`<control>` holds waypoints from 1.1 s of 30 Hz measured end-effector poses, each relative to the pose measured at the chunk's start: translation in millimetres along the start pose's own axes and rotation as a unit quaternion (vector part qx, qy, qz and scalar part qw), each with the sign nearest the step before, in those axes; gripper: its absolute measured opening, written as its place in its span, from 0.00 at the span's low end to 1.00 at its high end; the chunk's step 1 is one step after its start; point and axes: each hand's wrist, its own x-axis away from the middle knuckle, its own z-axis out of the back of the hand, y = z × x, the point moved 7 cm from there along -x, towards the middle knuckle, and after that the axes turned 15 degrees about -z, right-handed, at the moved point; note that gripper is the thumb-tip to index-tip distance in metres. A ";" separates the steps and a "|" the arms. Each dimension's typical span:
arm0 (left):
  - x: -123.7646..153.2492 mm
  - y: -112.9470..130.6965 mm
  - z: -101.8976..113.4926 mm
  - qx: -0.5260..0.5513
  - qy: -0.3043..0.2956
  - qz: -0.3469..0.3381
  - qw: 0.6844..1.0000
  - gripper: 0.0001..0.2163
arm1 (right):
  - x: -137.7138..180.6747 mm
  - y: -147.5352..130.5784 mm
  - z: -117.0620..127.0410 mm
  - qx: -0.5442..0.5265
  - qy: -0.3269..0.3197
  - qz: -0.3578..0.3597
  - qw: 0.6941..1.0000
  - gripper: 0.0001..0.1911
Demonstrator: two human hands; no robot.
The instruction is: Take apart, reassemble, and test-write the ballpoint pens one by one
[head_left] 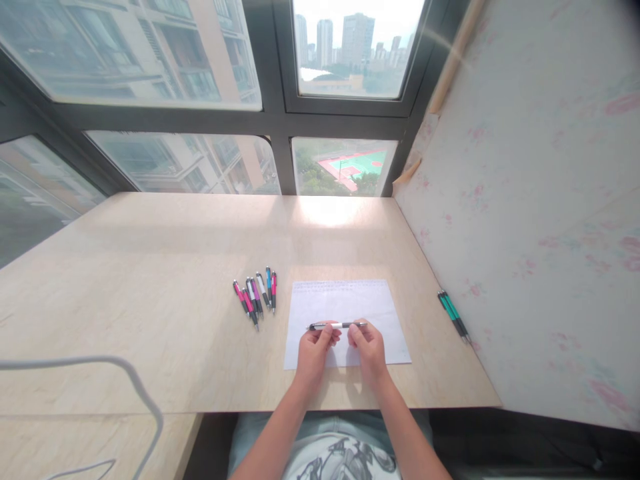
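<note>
A white and black ballpoint pen (338,326) lies level between my two hands, above a sheet of white paper (345,303). My left hand (315,348) pinches its left half, near the end with the clip. At the black grip end, my right hand (369,343) holds it between thumb and fingers. Rows of small handwriting run along the paper's top edge; the lower part of the sheet is partly covered by my hands.
Several pens (254,293) in pink, white, purple and blue lie left of the paper. Green pens (454,316) rest by the flowered wall (540,267) on the right. A grey cable (90,361) loops over the wooden desk's (150,280) left front. Windows stand behind.
</note>
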 end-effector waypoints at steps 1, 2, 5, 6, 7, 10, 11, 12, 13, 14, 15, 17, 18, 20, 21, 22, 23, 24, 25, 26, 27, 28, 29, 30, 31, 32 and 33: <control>0.2 -1.4 0.9 -0.007 -0.008 -0.004 1.000 0.17 | 0.7 -0.4 0.5 -0.002 -0.005 0.004 1.000 0.19; 0.5 -2.3 1.6 -0.014 -0.015 -0.008 1.000 0.16 | 1.2 -0.1 1.0 -0.003 -0.009 0.007 1.000 0.19; 1.8 -2.2 1.4 -0.036 -0.040 -0.022 0.998 0.16 | 0.6 4.9 3.5 -0.002 -0.010 0.000 1.000 0.21; 2.1 -1.4 0.2 -0.043 -0.052 -0.028 0.997 0.15 | 0.1 7.1 4.8 -0.001 -0.005 -0.006 1.000 0.22; 2.3 -0.5 -1.0 -0.050 -0.064 -0.033 0.996 0.14 | -0.4 8.9 6.1 0.002 0.001 -0.011 1.000 0.21; 2.0 0.5 -2.1 -0.055 -0.076 -0.039 0.995 0.14 | -0.1 7.8 7.6 0.008 0.008 -0.018 1.000 0.18; 1.6 0.0 -1.3 -0.052 -0.071 -0.037 0.995 0.14 | 0.6 5.2 7.2 0.007 0.006 -0.015 1.000 0.16; 1.2 -0.9 -0.1 -0.048 -0.062 -0.032 0.996 0.15 | 1.5 1.8 6.6 0.001 0.003 -0.010 1.000 0.15; 0.8 -2.0 1.0 -0.042 -0.054 -0.027 0.997 0.15 | 2.4 -1.8 6.0 -0.009 -0.001 -0.003 1.000 0.13; 0.5 -3.1 1.9 -0.036 -0.046 -0.022 0.998 0.15 | 3.1 -5.0 5.8 -0.021 -0.003 0.004 1.000 0.13; 0.3 -4.0 2.6 -0.030 -0.040 -0.018 0.999 0.15 | 3.5 -6.9 5.8 -0.035 -0.006 0.008 0.999 0.13; 0.2 -5.3 3.1 -0.026 -0.039 -0.014 0.999 0.15 | 2.4 -4.5 6.2 -0.048 -0.011 -0.005 0.999 0.15; 0.1 -5.8 2.8 -0.027 -0.043 -0.013 0.999 0.15 | 1.2 -0.4 6.5 -0.045 -0.013 -0.021 0.999 0.14; -0.3 -6.6 2.4 -0.028 -0.053 -0.013 0.998 0.15 | -1.5 10.1 7.8 -0.027 -0.016 -0.055 0.998 0.15; -0.7 -7.0 2.3 -0.028 -0.057 -0.014 0.998 0.15 | -2.6 14.6 8.7 -0.018 -0.016 -0.066 0.998 0.15; -1.3 -7.4 2.5 -0.029 -0.058 -0.015 0.998 0.15 | -3.5 17.6 9.9 -0.011 -0.014 -0.071 0.997 0.15; -2.0 -7.9 2.9 -0.030 -0.058 -0.015 0.998 0.15 | -4.0 18.8 10.9 -0.009 -0.012 -0.069 0.997 0.15; -2.6 -8.3 3.4 -0.033 -0.055 -0.015 0.998 0.15 | -4.2 18.4 11.5 -0.011 -0.012 -0.062 0.998 0.14; -3.0 -8.8 3.8 -0.036 -0.052 -0.014 0.998 0.16 | -4.2 16.6 11.9 -0.017 -0.011 -0.051 0.999 0.13; -3.3 -9.1 4.1 -0.038 -0.049 -0.012 0.998 0.16 | -3.8 13.6 12.2 -0.025 -0.009 -0.036 0.999 0.13; -3.4 -9.2 4.2 -0.038 -0.045 -0.010 0.998 0.16 | -3.3 10.4 12.1 -0.034 -0.007 -0.020 0.999 0.14; -3.4 -9.0 4.0 -0.037 -0.042 -0.009 0.998 0.16 | -2.9 7.9 11.8 -0.043 -0.006 -0.009 0.999 0.14; -3.3 -8.6 3.6 -0.037 -0.042 -0.008 0.998 0.16 | -2.7 7.0 10.9 -0.047 -0.007 -0.007 0.999 0.15; -3.1 -7.9 3.0 -0.039 -0.045 -0.008 0.998 0.16 | -3.0 8.0 9.5 -0.049 -0.011 -0.014 0.999 0.16; -3.0 -7.3 2.3 -0.044 -0.050 -0.009 0.998 0.16 | -3.5 10.6 8.0 -0.046 -0.014 -0.030 0.998 0.15; -3.0 -6.7 1.6 -0.050 -0.056 -0.009 0.997 0.16 | -4.0 14.1 6.9 -0.041 -0.014 -0.049 0.998 0.16; -2.9 -6.2 1.0 -0.057 -0.063 -0.010 0.996 0.15 | -4.3 17.4 6.7 -0.034 -0.009 -0.066 0.997 0.16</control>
